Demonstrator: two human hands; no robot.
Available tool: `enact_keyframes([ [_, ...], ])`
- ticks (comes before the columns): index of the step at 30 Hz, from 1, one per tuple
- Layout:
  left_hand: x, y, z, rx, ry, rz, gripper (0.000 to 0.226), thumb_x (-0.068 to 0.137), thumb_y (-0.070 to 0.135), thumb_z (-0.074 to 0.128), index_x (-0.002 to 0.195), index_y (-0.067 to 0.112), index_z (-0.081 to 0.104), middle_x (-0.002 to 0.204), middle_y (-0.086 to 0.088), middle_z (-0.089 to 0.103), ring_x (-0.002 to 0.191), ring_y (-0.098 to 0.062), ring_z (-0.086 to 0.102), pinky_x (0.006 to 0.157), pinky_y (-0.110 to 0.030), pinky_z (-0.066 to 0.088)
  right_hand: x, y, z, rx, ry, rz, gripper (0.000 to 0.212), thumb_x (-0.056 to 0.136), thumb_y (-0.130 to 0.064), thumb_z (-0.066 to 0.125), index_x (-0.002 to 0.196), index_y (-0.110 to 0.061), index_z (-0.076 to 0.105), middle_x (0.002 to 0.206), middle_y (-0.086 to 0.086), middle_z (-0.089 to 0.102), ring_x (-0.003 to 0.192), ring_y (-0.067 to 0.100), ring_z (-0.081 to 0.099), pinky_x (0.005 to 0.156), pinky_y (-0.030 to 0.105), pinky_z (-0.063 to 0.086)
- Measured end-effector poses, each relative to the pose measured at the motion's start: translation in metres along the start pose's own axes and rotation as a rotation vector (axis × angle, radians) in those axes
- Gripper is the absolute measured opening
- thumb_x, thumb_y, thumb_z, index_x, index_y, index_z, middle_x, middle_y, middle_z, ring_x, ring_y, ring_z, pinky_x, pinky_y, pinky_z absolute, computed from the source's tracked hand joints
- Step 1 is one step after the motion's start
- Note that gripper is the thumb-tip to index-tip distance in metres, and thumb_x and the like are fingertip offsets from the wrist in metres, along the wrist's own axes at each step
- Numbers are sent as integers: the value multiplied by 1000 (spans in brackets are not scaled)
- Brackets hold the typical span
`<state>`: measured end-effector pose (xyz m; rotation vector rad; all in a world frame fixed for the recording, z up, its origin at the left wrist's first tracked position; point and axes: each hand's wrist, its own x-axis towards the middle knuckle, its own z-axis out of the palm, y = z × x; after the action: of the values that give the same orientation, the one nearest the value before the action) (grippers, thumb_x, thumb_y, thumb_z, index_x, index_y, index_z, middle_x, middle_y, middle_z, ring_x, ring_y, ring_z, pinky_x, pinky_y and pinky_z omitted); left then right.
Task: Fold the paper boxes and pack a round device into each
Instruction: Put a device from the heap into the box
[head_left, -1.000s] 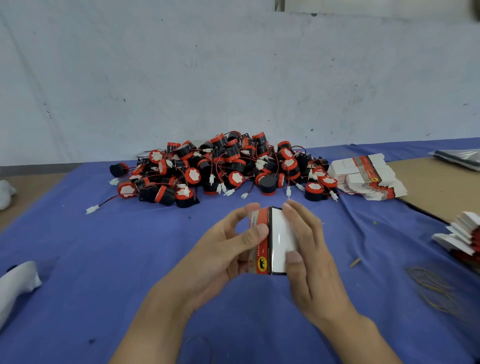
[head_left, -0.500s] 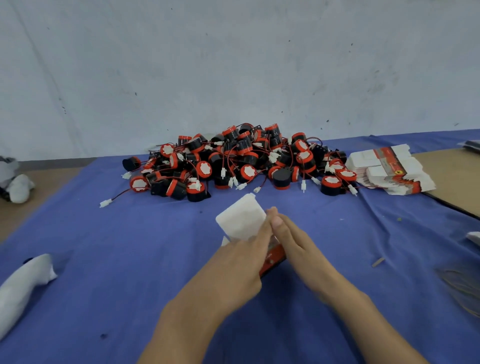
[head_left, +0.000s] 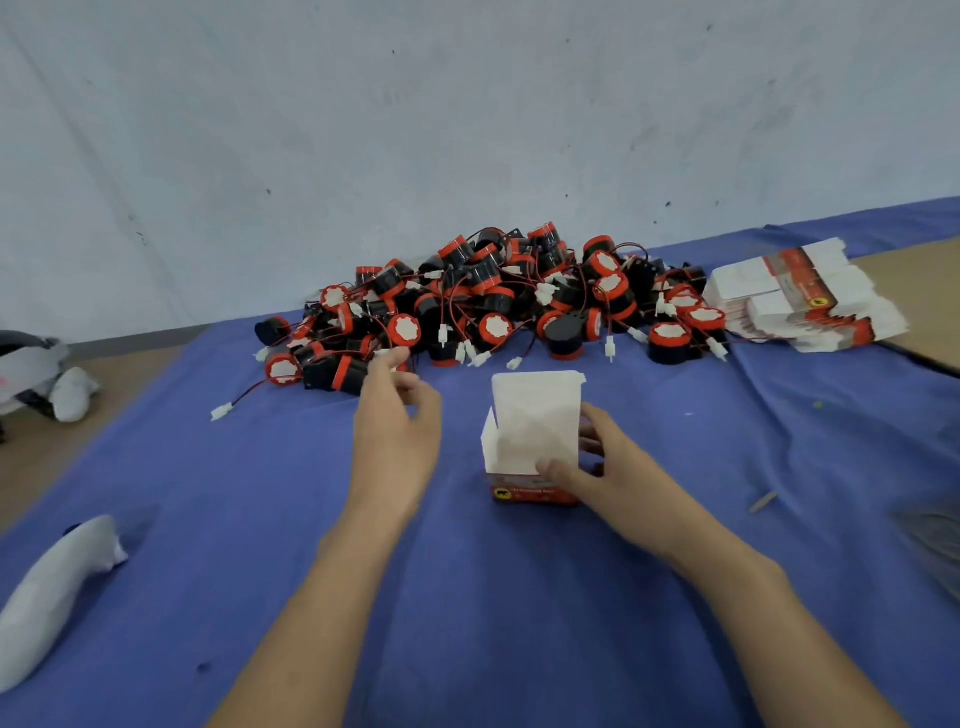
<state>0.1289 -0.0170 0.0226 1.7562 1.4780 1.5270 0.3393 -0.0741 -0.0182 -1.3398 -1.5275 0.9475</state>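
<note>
A small paper box (head_left: 530, 431), white inside with a red printed base, stands upright on the blue cloth with its top flap raised. My right hand (head_left: 597, 467) grips it from the right side, thumb across the front, fingers behind. My left hand (head_left: 397, 431) hovers left of the box with loosely curled fingers and holds nothing; its fingertips are close to the near edge of a big pile of round black-and-red devices (head_left: 498, 301) with red wires and white plugs.
A stack of flat unfolded boxes (head_left: 802, 301) lies at the back right, beside a brown board (head_left: 924, 306). White cloth bundles (head_left: 52, 592) sit at the left. A small wood splinter (head_left: 762, 502) lies right of my hand. The wall rises right behind the pile.
The flat box was opened up and now stands upright under my right hand. My left hand let go of it and moved forward-left toward the pile of devices.
</note>
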Motion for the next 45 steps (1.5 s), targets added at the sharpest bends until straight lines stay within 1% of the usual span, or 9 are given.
enact_keyframes([
  [3, 30, -32, 4, 248, -71, -199, 45, 101, 23, 51, 143, 16, 37, 137, -10, 44, 85, -15, 57, 64, -28, 45, -1, -3, -1, 85, 31, -27, 86, 67, -88, 55, 142, -70, 17, 125, -53, 43, 119, -20, 44, 92, 13, 39],
  [5, 49, -49, 4, 459, -92, -233, 48, 101, 23, 51, 145, 11, 34, 145, -20, 31, 105, -33, 52, 80, -39, 47, -2, -3, -4, 141, 66, 2, 103, 65, -94, 44, 153, -55, 9, 146, -37, 37, 127, -11, 43, 91, 15, 36],
  [8, 85, -71, -4, 651, -105, -314, 59, 101, 21, 52, 152, 16, 24, 158, -24, 8, 136, -48, 25, 102, -54, 36, -3, -6, -11, 171, 121, -12, 94, 70, -91, 36, 154, -55, 9, 150, -32, 36, 111, -27, 42, 82, 10, 34],
  [12, 120, -88, -8, 671, -191, -368, 70, 100, 24, 58, 157, 17, 18, 162, -22, 6, 142, -50, 23, 112, -57, 33, 1, -4, -19, 122, 188, -32, 91, 74, -86, 30, 156, -50, 9, 150, -25, 38, 122, -3, 50, 84, 10, 36],
  [20, 115, -109, 6, 721, -1, -175, 41, 97, 19, 59, 128, 10, 34, 128, -21, 48, 95, -45, 55, 67, -50, 44, 3, 4, -27, 4, 253, -60, 92, 75, -87, 26, 156, -47, 8, 148, -21, 38, 104, 0, 52, 95, 30, 44],
  [25, 95, -82, 11, 342, 347, -236, 40, 98, 34, 48, 129, 10, 38, 110, -14, 63, 91, -34, 59, 68, -40, 41, 3, 5, -29, -28, 318, -76, 87, 80, -81, 28, 157, -45, 12, 148, -21, 36, 105, -18, 49, 87, 21, 39],
  [30, 75, -24, -7, -590, 565, -524, 34, 98, 32, 50, 123, 10, 45, 109, -9, 65, 73, -19, 61, 60, -30, 50, 1, -6, -25, -4, 476, -158, 73, 90, -69, 30, 155, -38, 24, 147, -15, 41, 129, 5, 45, 90, 20, 36],
  [36, -1, 37, -17, -1137, 123, -639, 36, 95, 28, 59, 127, 11, 64, 108, 1, 71, 100, -12, 66, 79, -26, 51, -12, -35, -11, 9, 663, -347, 41, 105, -46, 37, 143, -29, 45, 133, -6, 51, 117, 5, 51, 92, 27, 44],
  [45, -65, 70, -25, -439, -432, -69, 39, 90, 29, 62, 128, 32, 59, 119, 16, 70, 114, -1, 62, 93, -22, 51, -46, -52, 21, -146, 291, -478, 55, 95, -65, 45, 146, -56, 28, 138, -29, 40, 127, -6, 46, 92, 5, 41],
])
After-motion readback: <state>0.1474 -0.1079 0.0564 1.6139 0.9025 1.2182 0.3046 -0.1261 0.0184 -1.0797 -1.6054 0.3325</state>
